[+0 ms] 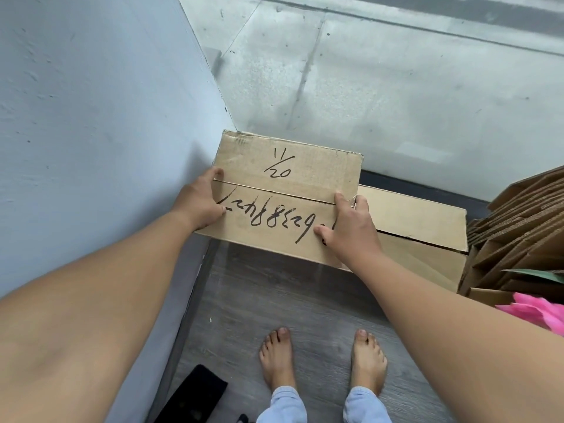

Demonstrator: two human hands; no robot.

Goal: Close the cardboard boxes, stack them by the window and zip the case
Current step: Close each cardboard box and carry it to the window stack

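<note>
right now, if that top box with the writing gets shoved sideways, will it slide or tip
Probably slide: the top box is low, wide and lies flat on the lower box. Both flaps look shut, so it should stay stiff. Its weight can't be judged.

I see a grey wood-look floor (274,300), a pale wall (91,117) on the left, flattened corrugated sheets (518,233) stacked at right, something pink (537,312) beside them (unclear what), and a black object (195,395) below.
</note>
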